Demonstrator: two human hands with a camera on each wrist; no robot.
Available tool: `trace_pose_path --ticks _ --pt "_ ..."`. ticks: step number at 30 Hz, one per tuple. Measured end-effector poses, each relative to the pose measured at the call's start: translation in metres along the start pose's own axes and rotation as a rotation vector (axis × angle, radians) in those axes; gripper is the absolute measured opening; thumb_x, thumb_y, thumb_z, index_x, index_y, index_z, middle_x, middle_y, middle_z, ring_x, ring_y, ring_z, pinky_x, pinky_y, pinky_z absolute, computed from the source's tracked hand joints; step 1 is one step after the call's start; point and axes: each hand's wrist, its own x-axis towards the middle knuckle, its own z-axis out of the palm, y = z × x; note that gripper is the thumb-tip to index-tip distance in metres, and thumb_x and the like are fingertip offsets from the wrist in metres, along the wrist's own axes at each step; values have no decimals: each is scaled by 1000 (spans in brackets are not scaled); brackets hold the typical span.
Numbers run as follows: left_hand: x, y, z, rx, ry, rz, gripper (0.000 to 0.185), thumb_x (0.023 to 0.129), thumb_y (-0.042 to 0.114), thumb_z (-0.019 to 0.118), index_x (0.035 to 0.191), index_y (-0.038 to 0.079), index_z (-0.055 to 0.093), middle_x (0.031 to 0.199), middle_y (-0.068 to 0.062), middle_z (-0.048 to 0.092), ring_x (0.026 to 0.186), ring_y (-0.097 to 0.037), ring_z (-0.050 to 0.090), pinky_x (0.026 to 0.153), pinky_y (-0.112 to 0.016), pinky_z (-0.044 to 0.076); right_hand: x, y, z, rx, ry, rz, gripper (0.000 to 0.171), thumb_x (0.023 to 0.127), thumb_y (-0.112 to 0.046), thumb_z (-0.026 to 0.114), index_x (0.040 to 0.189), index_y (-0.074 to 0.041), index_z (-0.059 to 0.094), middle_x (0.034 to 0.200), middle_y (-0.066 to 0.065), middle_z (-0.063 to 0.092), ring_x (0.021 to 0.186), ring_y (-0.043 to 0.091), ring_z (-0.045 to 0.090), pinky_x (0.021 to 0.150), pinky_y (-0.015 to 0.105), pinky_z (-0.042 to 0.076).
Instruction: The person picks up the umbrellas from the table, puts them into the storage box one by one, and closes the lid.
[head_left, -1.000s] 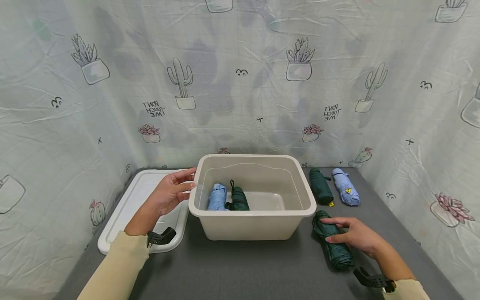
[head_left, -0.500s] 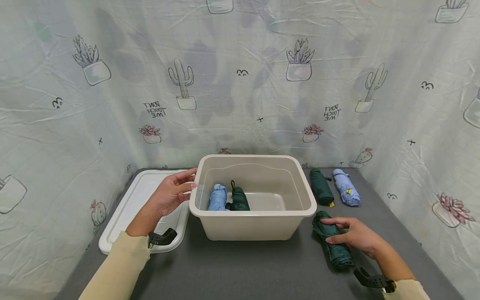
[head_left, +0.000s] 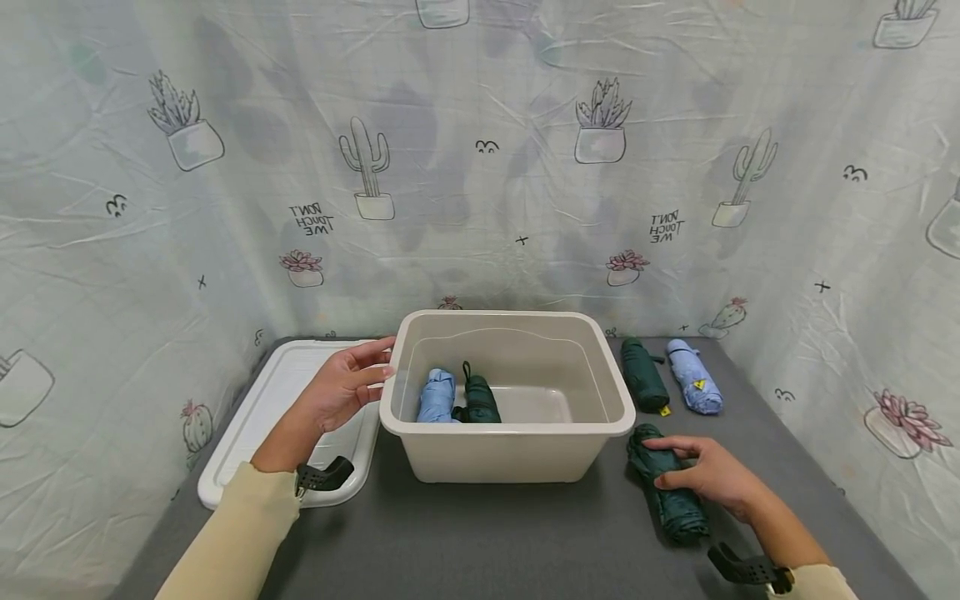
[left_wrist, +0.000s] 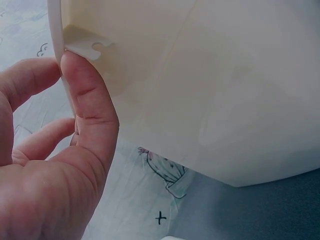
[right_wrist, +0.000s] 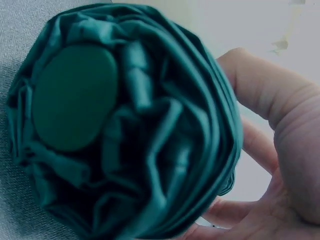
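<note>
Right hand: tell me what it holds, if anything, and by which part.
The right hand grips a folded dark green umbrella lying on the table, with its fingers curled round the middle of the bundle, towards the end nearer the bin.

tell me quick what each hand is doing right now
Left hand: open, thumb against the rim of the beige tub.
Right hand: fingers curled round the dark green folded umbrella on the table.
</note>
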Motion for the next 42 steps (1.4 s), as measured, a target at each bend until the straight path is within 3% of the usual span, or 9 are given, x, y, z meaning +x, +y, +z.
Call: trace_pose_path --ticks 9,13,20,27,34,35,38,39,42 --pt "0 1 0 6 0 0 66 98 2 66 157 -2 36 116 -8 62 99 -15 72 83 -34 63 0 0 -2 52 9 5 65 82 -11 82 142 -4 59 122 18 65 95 23 60 73 34 57" --pt "0 2 1 12 8 -5 67 97 2 67 156 -2 37 115 -7 62 99 -15 72 83 -34 63 -2 -3 -5 125 -3 -5 65 84 -10 80 144 -5 57 132 26 57 93 20 60 71 34 59" --pt "0 3 1 16 7 -8 67 98 2 67 157 -1 36 115 -6 61 99 -15 72 84 -34 63 -6 -18 -15 187 11 -48 65 85 -10 78 146 -11 57 149 34 40 51 5 36 48 26 42" --pt "2 3 -1 16 1 -6 67 97 3 67 157 -1 37 115 -6 60 99 -15 72 84 -33 63 -7 -37 -26 186 29 -65 64 85 -11 78 146 -14 58 153 33 34 69 9 54 55 29 49" --pt "2 2 0 31 7 -12 66 98 3 67 156 -1 37 113 -3 61 98 -13 71 84 -34 63 -9 -59 -40 184 28 -94 65 88 -11 76 150 -18 55 164 34 13 87 14 54 67 31 55" --pt "2 2 0 34 6 -12 66 98 3 67 157 -1 37 113 -3 61 99 -13 71 85 -34 63 -9 -62 -43 186 27 -104 65 89 -11 75 150 -18 54 165 33 11 97 14 55 72 32 57" --pt "1 2 -1 36 6 -11 66 98 3 67 157 -1 37 113 -3 61 100 -13 71 85 -34 63 -10 -72 -49 201 31 -132 64 91 -10 74 150 -19 54 165 32 14 94 13 59 77 35 59" --pt "1 2 -1 35 5 -11 66 98 3 66 157 -1 36 113 -3 60 100 -14 71 85 -34 63 -10 -76 -51 204 31 -142 62 92 -10 73 150 -20 54 163 31 17 104 15 61 80 37 59" --pt "1 2 -2 32 3 -9 66 98 3 66 157 -1 36 114 -4 60 100 -14 71 84 -33 63 -11 -87 -57 215 35 -155 59 93 -9 72 148 -23 56 152 20 40 100 17 65 80 38 60"
